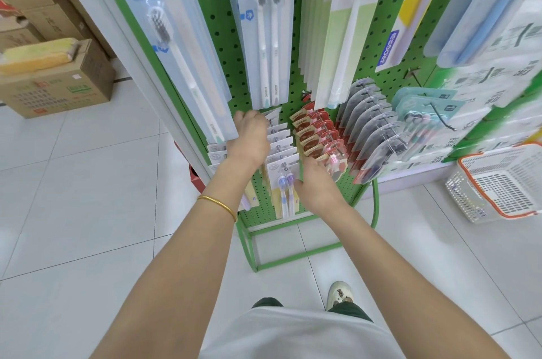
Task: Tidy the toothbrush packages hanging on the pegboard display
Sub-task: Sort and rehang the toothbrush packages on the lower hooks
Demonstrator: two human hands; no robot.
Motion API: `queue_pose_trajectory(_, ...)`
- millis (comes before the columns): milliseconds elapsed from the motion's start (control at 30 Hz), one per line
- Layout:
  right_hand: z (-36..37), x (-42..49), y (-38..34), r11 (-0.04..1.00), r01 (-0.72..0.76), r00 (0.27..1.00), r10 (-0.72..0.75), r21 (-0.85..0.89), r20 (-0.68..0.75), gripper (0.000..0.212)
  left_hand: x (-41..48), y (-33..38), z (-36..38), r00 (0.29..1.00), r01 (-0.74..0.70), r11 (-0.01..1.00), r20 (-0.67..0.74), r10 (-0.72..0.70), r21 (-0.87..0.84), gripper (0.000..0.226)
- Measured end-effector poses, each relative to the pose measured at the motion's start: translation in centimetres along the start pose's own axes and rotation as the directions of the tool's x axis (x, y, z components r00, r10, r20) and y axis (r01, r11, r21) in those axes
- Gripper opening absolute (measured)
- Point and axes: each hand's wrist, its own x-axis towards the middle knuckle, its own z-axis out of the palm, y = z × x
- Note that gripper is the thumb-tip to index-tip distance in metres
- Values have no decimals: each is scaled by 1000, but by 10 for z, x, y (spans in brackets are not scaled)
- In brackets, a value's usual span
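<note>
Left hand (251,135) has its fingers (245,115) curled over the back end of the white-card toothbrush packs (281,145), way down on the low row of the green pegboard (296,71). Can't tell if it's actually pinching a card or just resting there, tbh. Right hand (315,182) sits at the front pack, the one w/ two purple-headed kids' brushes (286,179); fingers are bent against the card's right edge, but the grip itself is hidden behind the hand, so closed or loose idk.

How they'd handle, imo: super light, thin card backing w/ a clear plastic blister, stiff-ish but bends easy. Blister is slick, so I'd take them by the card edges near the hang hole, then slide along the metal hook (283,165). Yank and the hole prob tears.

Next hook over: red/brown round-topped packs (318,135), fanned out, then a row of clear arched blisters (371,124) w/ dark brushes. Above hang long frosted sleeves, one w/ two grey-bristle brushes (265,36), one w/ a blue-head brush (349,27). Gold bangle (218,206) on the left wrist. Glossy white tile floor (88,182), white plastic basket (498,182) w/ orange rim at right, cardboard boxes (58,86) stacked at left.
</note>
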Motion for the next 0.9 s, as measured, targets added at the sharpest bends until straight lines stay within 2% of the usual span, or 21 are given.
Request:
queue_pose_trajectory(200, 6, 4, 0, 1000, -23, 1000, 23, -8, -8, 24, -21, 4, 1, 997, 74, 995, 20, -76, 65, 39)
queue_pose_trajectory(500, 12, -4, 6, 998, -39, 999, 41, 41, -30, 28, -57, 12, 12, 993, 87, 960, -100, -63, 266, 39)
queue_pose_trajectory(700, 17, -22, 12, 995, -55, 995, 62, 80, -78, 44, -84, 15, 19, 994, 79, 959, -92, -56, 271, 39)
queue_pose_trajectory(900, 20, -42, 20, 996, -53, 996, 58, 65, -74, 33, -112, 18, 23, 990, 91, 969, -123, -64, 230, 35)
